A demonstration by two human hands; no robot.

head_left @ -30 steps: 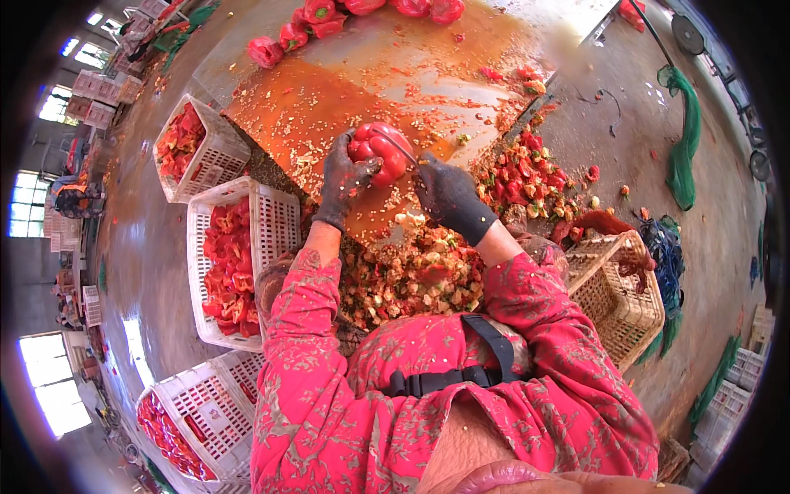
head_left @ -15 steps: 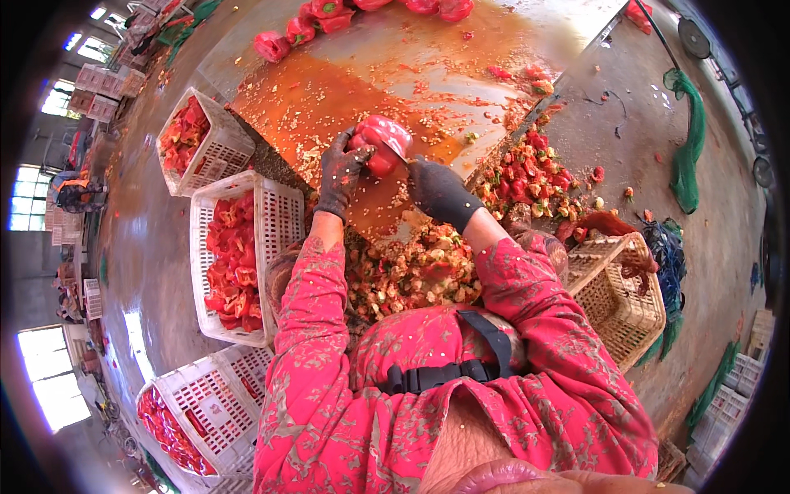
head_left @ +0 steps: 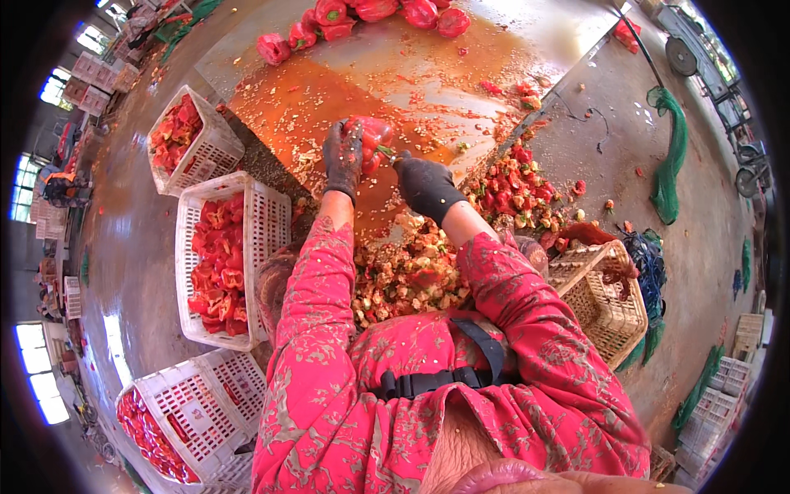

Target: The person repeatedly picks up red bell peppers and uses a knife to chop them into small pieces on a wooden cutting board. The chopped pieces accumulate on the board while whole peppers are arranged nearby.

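Observation:
My left hand (head_left: pixel 342 160), in a dark glove, grips a red bell pepper (head_left: pixel 375 132) over the wet metal table (head_left: pixel 428 74). The pepper's green stem side faces right. My right hand (head_left: pixel 428 189), gloved too, is closed round the handle of a small knife (head_left: pixel 394 157). Its tip end is at the stem, and most of the blade is hidden. Whole red bell peppers (head_left: pixel 377 8) lie along the table's far side. Seeds and orange juice cover the surface around both hands.
Cut red peppers fill white plastic crates (head_left: pixel 280 206) on my left. A heap of cores and scraps (head_left: pixel 411 276) lies between my arms; more scraps (head_left: pixel 518 185) sit right of the table. On my right stand a tan crate (head_left: pixel 629 317) and a green net (head_left: pixel 671 165).
The pepper has turned in my left hand, so its stem side now shows toward the knife. My left hand has shifted round to its left side. The right hand moved slightly left and down.

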